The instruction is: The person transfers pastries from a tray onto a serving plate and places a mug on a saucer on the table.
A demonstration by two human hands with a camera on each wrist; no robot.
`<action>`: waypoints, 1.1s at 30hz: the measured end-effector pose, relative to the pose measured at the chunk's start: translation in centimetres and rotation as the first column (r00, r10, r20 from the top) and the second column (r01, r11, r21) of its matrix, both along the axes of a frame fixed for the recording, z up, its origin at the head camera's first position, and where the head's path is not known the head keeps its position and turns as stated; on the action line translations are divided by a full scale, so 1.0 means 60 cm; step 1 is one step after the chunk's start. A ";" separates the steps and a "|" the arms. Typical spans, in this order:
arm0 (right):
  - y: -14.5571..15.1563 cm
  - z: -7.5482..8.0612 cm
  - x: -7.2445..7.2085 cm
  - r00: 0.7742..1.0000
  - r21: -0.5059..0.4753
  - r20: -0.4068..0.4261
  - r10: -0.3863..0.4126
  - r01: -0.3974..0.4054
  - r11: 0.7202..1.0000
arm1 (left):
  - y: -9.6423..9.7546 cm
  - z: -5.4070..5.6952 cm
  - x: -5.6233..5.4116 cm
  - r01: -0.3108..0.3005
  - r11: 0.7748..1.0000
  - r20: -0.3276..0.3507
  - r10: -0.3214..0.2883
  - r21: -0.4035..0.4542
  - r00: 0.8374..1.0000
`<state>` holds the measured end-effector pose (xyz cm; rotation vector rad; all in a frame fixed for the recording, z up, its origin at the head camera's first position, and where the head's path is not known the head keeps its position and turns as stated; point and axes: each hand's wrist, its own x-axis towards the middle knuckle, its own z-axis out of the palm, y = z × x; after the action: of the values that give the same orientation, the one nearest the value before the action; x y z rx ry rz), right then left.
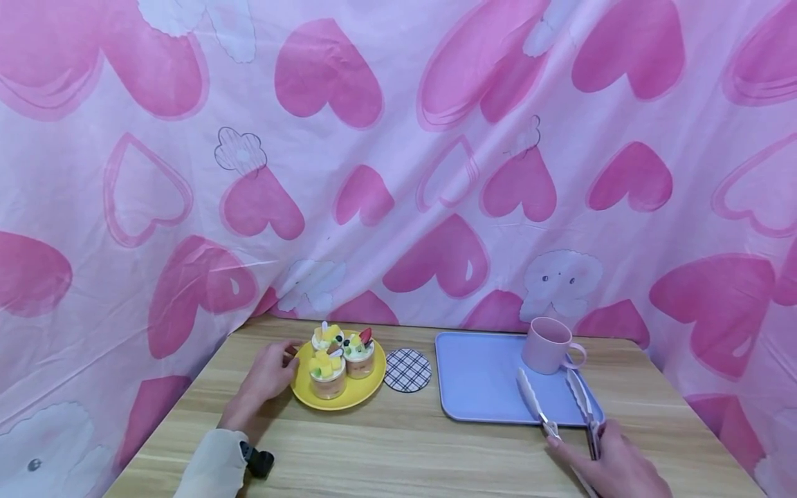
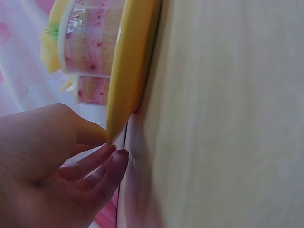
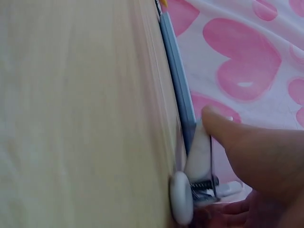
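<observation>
My left hand (image 1: 274, 370) holds the left rim of a round yellow plate (image 1: 303, 387), thumb over the edge and fingers beneath it, as the left wrist view shows. Three dessert cups (image 1: 328, 384) stand close together on this plate, layered pink and cream and topped with yellow fruit pieces; one also carries a strawberry. At the front right, my right hand (image 1: 616, 467) grips a pair of kitchen tongs (image 1: 582, 398) by the handles. The two tong arms are spread apart over the front of a blue tray (image 1: 479, 380). A spring shows near the handle end in the right wrist view.
A pink mug (image 1: 544, 349) stands upright at the tray's back right, behind the tong tips. Between plate and tray lies a round checked coaster (image 1: 407, 370). A heart-patterned pink curtain (image 1: 361, 277) hangs along the back edge of the wooden table (image 1: 386, 449).
</observation>
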<state>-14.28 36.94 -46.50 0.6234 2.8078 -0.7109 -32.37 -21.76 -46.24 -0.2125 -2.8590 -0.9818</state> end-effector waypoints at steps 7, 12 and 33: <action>0.022 0.025 -0.009 0.996 -0.041 -0.078 0.032 -0.035 0.999 | -0.003 0.023 0.004 -0.019 0.999 -0.084 0.021 0.034 0.996; 0.053 0.058 -0.023 0.995 -0.041 -0.074 0.064 -0.067 0.997 | 0.010 0.049 0.009 -0.053 0.996 -0.143 0.062 0.065 0.988; 0.107 0.105 -0.133 0.795 0.182 -0.538 0.281 -0.216 0.959 | 0.133 0.118 0.075 0.214 0.968 -0.266 -0.174 0.130 0.948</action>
<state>-22.28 43.38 -40.18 0.0331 3.3958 -0.7896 -27.90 -13.81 -39.18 -0.5712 -2.5516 -1.1184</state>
